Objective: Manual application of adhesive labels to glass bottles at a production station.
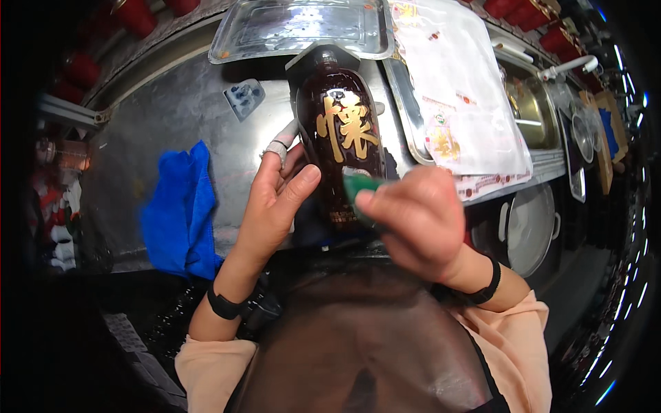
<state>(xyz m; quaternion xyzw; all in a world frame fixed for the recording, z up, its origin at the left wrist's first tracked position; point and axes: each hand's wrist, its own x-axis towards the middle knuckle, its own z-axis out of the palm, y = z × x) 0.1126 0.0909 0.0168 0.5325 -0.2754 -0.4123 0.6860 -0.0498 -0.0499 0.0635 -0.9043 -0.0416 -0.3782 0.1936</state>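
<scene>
A dark brown, glossy bottle with large gold lettering lies on a dark support over the metal worktop, its neck pointing away from me. My left hand grips its left side, fingers curled behind it and the thumb along the near edge. One of those fingers has a pale wrap around it. Over the lower right of the bottle, my right hand pinches a small flat green piece against the surface. Motion blurs this hand, and the piece's exact kind is unclear.
Left of me a blue cloth lies at the worktop's edge. A clear plastic piece sits beyond my left hand. Farther off is a metal tray. White printed sheets cover the right side, beside a sink with a white faucet.
</scene>
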